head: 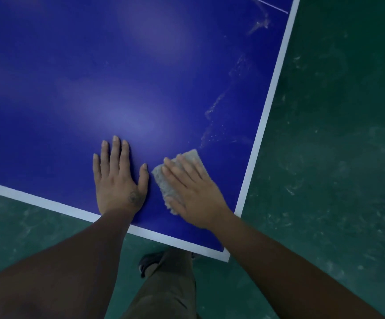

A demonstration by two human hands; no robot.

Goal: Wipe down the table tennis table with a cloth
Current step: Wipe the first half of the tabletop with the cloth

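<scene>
Grey folded cloth [163, 183] flat on blue table [117, 77] near corner.

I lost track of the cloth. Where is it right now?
In the head view the cloth lies flat on the blue table by its near right corner, pressed under the right hand, just right of the left hand.

The near right corner of the table [71, 77] is being occupied by the left hand [117, 178], laid flat, and just beside it by the right hand [193, 194], pressed on the cloth [162, 183]. Passage is being offered across the broad blue surface ahead and leftward; thin dust streaks [214, 107] are being met near the right edge.
</scene>
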